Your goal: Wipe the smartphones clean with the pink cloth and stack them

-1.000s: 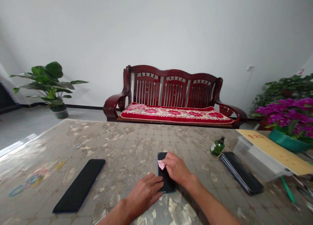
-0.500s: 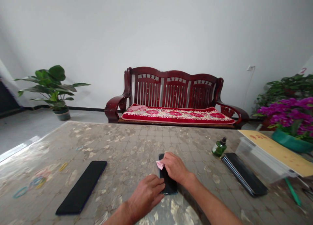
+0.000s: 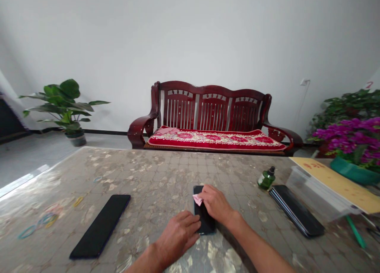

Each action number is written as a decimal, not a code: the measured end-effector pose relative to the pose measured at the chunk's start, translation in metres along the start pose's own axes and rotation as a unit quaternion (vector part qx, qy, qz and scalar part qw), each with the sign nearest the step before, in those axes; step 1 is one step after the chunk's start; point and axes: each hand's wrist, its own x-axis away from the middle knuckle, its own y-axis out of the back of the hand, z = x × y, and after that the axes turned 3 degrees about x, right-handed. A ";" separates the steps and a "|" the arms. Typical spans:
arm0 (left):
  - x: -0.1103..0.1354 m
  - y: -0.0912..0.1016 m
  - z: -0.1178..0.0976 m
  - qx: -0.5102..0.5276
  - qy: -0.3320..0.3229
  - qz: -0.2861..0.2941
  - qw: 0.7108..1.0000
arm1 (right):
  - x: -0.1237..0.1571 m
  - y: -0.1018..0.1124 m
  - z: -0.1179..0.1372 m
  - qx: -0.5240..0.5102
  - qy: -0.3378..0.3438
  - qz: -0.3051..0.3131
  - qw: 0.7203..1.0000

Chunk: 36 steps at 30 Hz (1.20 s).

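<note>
A black smartphone point(image 3: 206, 222) lies flat on the table in front of me, screen up. My right hand point(image 3: 216, 203) pinches a small pink cloth point(image 3: 197, 199) and presses it on the upper part of the screen. At the phone's lower left edge, the fingers of my left hand point(image 3: 180, 229) are bent and hold it against the tabletop. Part of the screen is hidden under my right hand. Another dark phone point(image 3: 101, 226) lies farther left, apart from both hands.
To the right are a stack of dark phones point(image 3: 297, 211), a green bottle point(image 3: 266, 178) and a clear plastic box point(image 3: 314, 193) under a yellow board point(image 3: 335, 182). Coloured rubber bands point(image 3: 44, 220) lie at the left. A wooden bench point(image 3: 213, 106) stands beyond the patterned table point(image 3: 154, 178).
My right hand and the pink cloth have shifted slightly to the right across the phone screen. My left hand stays at the phone's edge.
</note>
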 end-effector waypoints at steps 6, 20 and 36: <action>0.002 -0.001 0.001 0.003 0.003 -0.010 1.000 | -0.013 0.001 -0.016 0.025 -0.082 -0.005 0.996; 0.000 0.003 0.000 0.005 -0.001 -0.003 1.000 | -0.005 0.002 -0.020 0.002 -0.078 -0.009 0.997; 0.001 0.001 0.001 0.017 0.013 -0.001 1.000 | 0.011 0.014 -0.002 -0.019 -0.054 0.050 0.997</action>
